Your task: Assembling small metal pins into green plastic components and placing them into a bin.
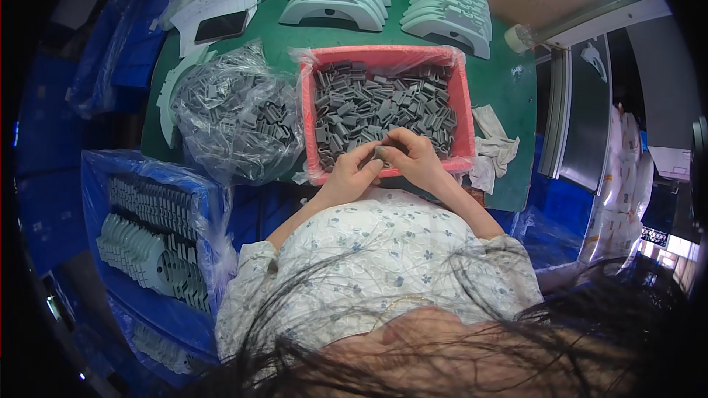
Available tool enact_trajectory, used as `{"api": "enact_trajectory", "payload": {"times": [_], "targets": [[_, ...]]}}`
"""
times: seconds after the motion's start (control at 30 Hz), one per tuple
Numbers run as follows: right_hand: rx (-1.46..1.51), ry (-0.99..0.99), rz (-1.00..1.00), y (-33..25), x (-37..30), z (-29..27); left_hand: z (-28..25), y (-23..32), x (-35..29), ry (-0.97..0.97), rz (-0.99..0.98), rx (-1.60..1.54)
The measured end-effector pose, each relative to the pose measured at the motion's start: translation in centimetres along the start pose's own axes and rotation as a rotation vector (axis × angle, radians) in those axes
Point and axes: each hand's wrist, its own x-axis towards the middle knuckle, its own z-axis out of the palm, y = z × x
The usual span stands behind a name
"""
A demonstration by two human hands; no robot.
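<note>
Green table (509, 81) below, both hands (352, 175) (420, 162) pinch a grey piece (380, 152).

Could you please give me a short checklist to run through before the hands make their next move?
1. Both hands in view: ok; the left hand and right hand meet over the near side of the pink bin.
2. Part in the fingers: ok; a small grey piece shows between the fingertips.
3. Which way that piece faces: cannot tell; fingers cover most of it.
4. Grey parts within reach: ok; many lie loose in the bin.
5. Grey parts sorted one way: not ok; they lie jumbled.
6. White cloth out of the bin: ok; it lies to the right.
</note>
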Motion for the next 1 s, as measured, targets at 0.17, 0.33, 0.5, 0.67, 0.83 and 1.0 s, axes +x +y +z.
{"api": "enact_trajectory", "payload": {"times": [0.17, 0.33, 0.5, 0.67, 0.83, 1.0], "targets": [[0.12, 0.019, 0.008, 0.6, -0.4, 0.0, 0.4, -0.4, -0.4, -0.182, -0.062, -0.589], [0.251, 0.058, 0.041, 1.5, -0.7, 0.7, 0.5, -0.8, -0.1, -0.242, -0.08, -0.722], [0.235, 0.011, 0.037, 1.0, -1.0, 0.6, 0.6, -1.0, 0.1, -0.24, -0.017, -0.7], [0.196, -0.02, -0.013, 1.2, -1.2, 0.4, 0.4, -0.9, 0.0, -0.265, -0.061, -0.817], [0.113, -0.067, -0.02, 0.7, -1.4, 0.1, 0.3, -1.2, -0.1, -0.224, -0.096, -0.71], [0.099, -0.05, -0.064, 0.8, -1.6, -0.6, 0.7, -1.4, -0.4, -0.177, -0.113, -0.687]]}}
